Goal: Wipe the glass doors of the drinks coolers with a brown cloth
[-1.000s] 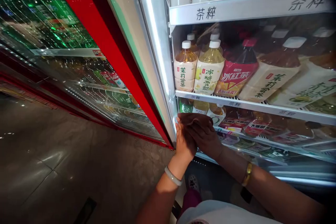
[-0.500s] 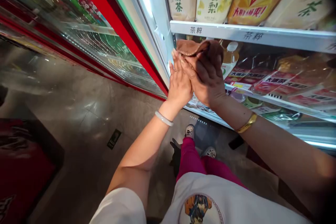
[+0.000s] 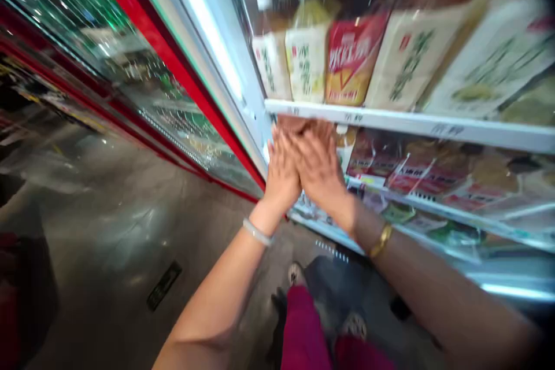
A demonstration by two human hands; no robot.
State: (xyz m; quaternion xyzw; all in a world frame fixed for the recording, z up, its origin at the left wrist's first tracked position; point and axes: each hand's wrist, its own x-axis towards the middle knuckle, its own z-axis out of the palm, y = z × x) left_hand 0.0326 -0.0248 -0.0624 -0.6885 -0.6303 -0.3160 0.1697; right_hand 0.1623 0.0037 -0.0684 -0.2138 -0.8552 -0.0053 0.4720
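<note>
A brown cloth is bunched at the left end of the drinks fridge, just below a shelf edge. My right hand lies over the cloth and holds it, fingers extended. Close against it, my left hand has its fingers stretched out flat on the cloth's lower left part. The hands touch side by side, near the fridge's bright side frame. What surface lies under the cloth is hidden. Motion blur softens the view.
Cartons and bottles stand on the shelf above my hands. Red-labelled drinks fill the shelf to the right. A red door edge slants down on the left. Beneath are the tiled floor and my feet.
The view has tilted up, so more of the upper shelf shows and the hands appear slightly lower and left. My right fingers now look flatter and more spread over the cloth.
</note>
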